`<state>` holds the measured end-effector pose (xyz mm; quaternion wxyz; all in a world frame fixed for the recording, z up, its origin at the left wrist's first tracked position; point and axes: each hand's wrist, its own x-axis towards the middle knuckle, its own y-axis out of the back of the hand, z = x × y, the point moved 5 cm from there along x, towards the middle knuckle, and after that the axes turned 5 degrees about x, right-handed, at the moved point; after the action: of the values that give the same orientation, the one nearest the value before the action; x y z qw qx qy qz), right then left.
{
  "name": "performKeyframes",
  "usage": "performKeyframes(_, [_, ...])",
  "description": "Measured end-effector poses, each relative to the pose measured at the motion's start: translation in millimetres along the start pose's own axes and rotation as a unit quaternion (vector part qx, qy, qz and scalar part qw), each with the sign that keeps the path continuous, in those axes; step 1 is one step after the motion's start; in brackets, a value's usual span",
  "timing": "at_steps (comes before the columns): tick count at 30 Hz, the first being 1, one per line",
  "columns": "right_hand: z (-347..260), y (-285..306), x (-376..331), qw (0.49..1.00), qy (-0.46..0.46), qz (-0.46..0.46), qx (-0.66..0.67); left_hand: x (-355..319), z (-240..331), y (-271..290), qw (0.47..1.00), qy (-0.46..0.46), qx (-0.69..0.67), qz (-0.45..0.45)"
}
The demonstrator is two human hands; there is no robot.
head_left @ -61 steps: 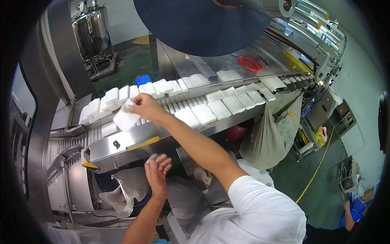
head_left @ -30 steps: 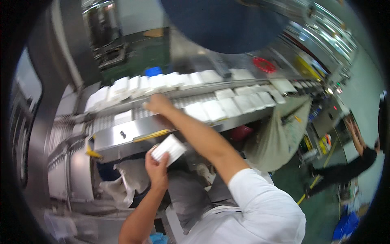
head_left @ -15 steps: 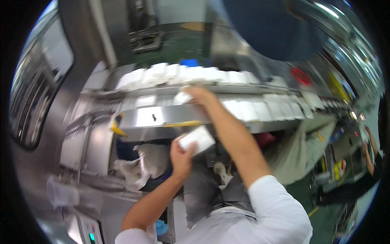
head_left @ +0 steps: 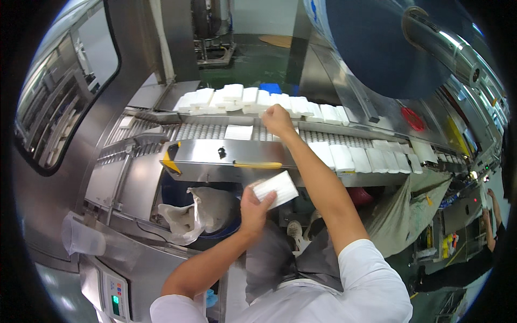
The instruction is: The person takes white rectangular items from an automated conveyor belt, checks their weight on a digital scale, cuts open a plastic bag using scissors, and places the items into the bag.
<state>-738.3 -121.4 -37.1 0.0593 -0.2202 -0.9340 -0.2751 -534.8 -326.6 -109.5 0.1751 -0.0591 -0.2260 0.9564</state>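
A folded white pad of soft sheets [head_left: 276, 190] is gripped in my left hand [head_left: 255, 207], thumb on top, on the near side of the conveyor's steel edge. My right hand [head_left: 278, 121] reaches across the roller conveyor [head_left: 202, 131] to the far rail. Its fingers are curled closed against a long row of stacked white pads [head_left: 232, 92]; what they hold, if anything, is hidden. Left of my right wrist, a single white pad [head_left: 238, 132] lies on the rollers. Another shows partly behind that wrist.
More white pads [head_left: 360, 160] line the near side of the conveyor to the right. Below it are an open whitish bag [head_left: 207, 209] and a draped cloth [head_left: 412, 215]. A scale [head_left: 114, 296] and clear plastic jug [head_left: 83, 237] stand lower left. Another person's arm [head_left: 488, 223] shows far right.
My right hand has moved from over the rollers, where it held a white pad, to the far row. The single pad has slid right along the conveyor. My left hand keeps its pad.
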Motion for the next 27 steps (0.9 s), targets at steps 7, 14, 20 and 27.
performKeyframes(7, [5,79,-126,0.953,-0.064,-0.270,0.118,9,-2,3,1.000,-0.020,0.006,0.022])
performKeyframes(14, [-13,92,-192,0.913,-0.062,-0.357,0.189,1,5,-13,0.997,-0.051,0.046,-0.020])
performKeyframes(20, [-15,83,-197,0.920,-0.034,-0.320,0.225,-2,15,-3,0.996,-0.058,0.069,-0.005])
performKeyframes(27, [-18,88,-175,0.925,-0.079,-0.295,0.224,-1,11,-7,0.998,-0.059,-0.003,-0.008])
